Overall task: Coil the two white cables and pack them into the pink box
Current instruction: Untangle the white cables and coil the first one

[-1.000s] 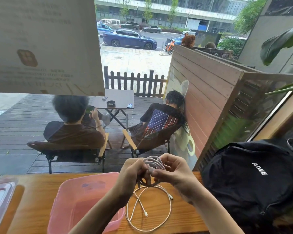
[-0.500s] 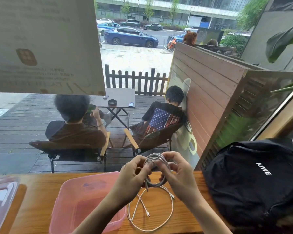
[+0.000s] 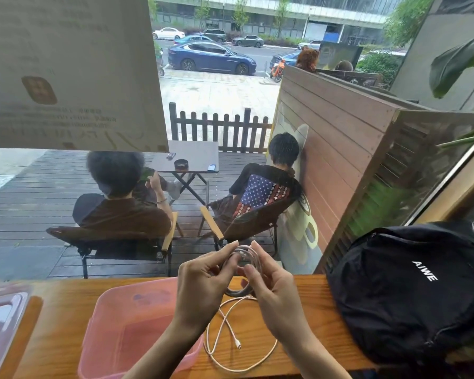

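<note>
Café window counter (image 3: 257, 367), street terrace (image 3: 25, 214)

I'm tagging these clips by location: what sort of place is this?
Probably a cafe or similar shop, at a wooden counter along a street-facing window. Outside the glass, two people sit in folding chairs on a deck, beyond it a fence and parked cars. A poster hangs on the pane.

- The black backpack (image 3: 411, 291) on the right end of the desk (image 3: 307, 294) reads "AIWE" in white capitals.
- The pale poster (image 3: 66, 69) on the window carries print too faint to read.
</note>
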